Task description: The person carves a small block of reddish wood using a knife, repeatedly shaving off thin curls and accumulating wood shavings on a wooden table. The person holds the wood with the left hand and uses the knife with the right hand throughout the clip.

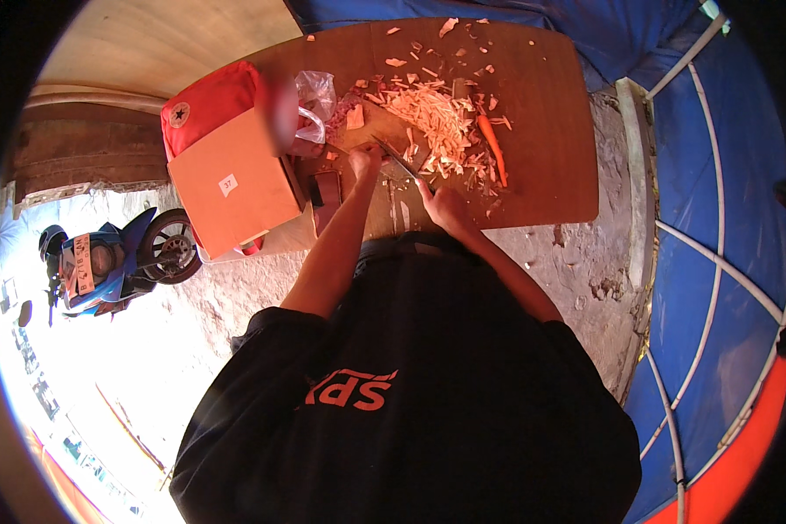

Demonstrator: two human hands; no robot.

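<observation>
My right hand (443, 207) grips a knife (399, 160) whose blade slants up and left toward my left hand (365, 162). The left hand is closed at the blade's tip end, over a wooden board (362, 127); what its fingers hold is too small to make out. Just right of the board lies a pile of pale cut strips (432, 122), with scraps scattered around it and a whole carrot (493, 148) along its right side. A dark phone-like rectangle (326, 192) lies left of my hands on the table (550, 113).
A cardboard box (231, 192), a red bag (205, 109) and a clear plastic bag (314, 92) crowd the table's left end. A motorcycle (122, 258) stands on the left. Blue tarpaulin (699, 175) with pale pipes lines the right side.
</observation>
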